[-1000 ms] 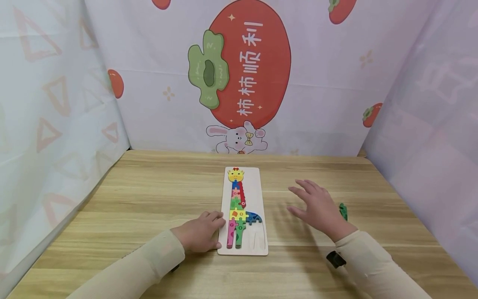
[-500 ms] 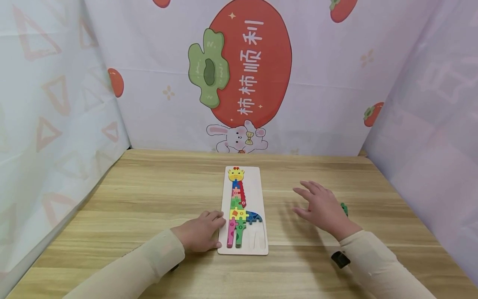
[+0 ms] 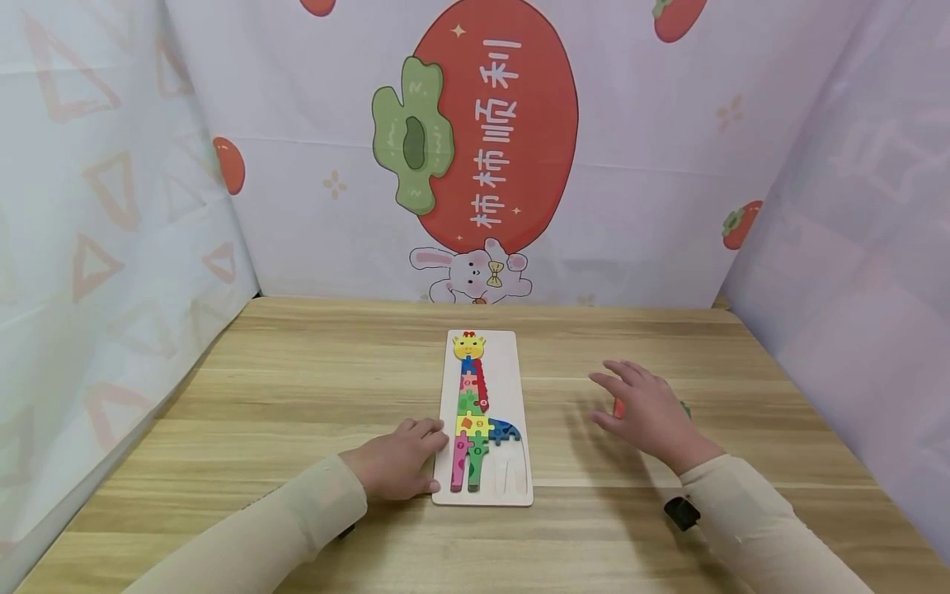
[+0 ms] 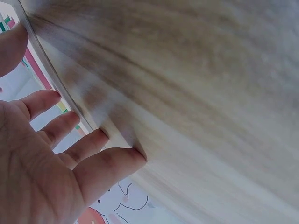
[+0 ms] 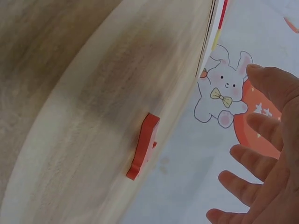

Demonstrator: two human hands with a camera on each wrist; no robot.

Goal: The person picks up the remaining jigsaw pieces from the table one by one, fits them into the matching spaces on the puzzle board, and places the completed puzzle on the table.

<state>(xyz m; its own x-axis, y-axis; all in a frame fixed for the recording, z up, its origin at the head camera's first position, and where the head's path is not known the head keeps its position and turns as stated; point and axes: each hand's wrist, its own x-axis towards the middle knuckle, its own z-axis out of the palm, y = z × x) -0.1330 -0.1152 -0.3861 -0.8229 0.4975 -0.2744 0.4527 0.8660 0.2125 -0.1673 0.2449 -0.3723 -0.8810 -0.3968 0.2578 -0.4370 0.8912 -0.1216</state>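
A wooden puzzle board (image 3: pixel 505 367) lies on the table, its colourful giraffe pieces (image 3: pixel 469 426) set in, with bare wood at the lower right. My left hand (image 3: pixel 401 459) rests at the board's left edge, thumb and fingertips along the rim, fingers loosely bent. Right of the board, my right hand (image 3: pixel 648 412) hovers with fingers spread and holds nothing. Beneath it a red puzzle piece (image 5: pixel 144 145) lies on the table, mostly covered by the hand in the head view. A green puzzle piece (image 3: pixel 686 409) peeks out behind the right hand, largely hidden.
The wood-grain table (image 3: pixel 319 363) reaches back to a white printed cloth (image 3: pixel 631 214) with a large persimmon and a rabbit. Cloth walls stand at the left (image 3: pixel 126 247) and right (image 3: pixel 853 289).
My right hand has drifted slightly to the right, away from the board; a bit of the red puzzle piece now shows under it while the green one is more covered. The left hand stays put.
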